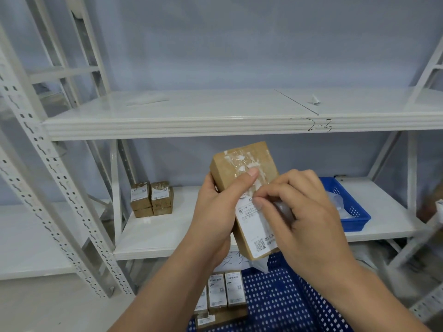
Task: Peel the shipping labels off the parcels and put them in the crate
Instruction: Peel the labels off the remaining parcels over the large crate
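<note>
The left hand (215, 212) is gripping a brown parcel (242, 164) just below the centre of view, holding it upright and leaning a little toward 11 o'clock. Its fingers are curling round the parcel's left side and its thumb is pressing on the front face. The right hand (309, 212), at 4 o'clock from centre, is pinching the top edge of the white shipping label (257, 232) between thumb and the curled fingers (260, 202). The shipping label is covering the lower half of the parcel's front. The upper half is showing torn white scraps on the cardboard.

Behind, a white shelf (167, 236) is carrying four stacked parcels (152, 198) at 8 o'clock. A blue crate (352, 212) is sitting on it at 3 o'clock, partly hidden by the right hand, with something pale and crumpled lying inside. At 6 o'clock a lower crate (275, 298), also blue and perforated, is holding several labelled parcels (225, 294) at its left side. An upper shelf (191, 113) is spanning the view at 12 o'clock.
</note>
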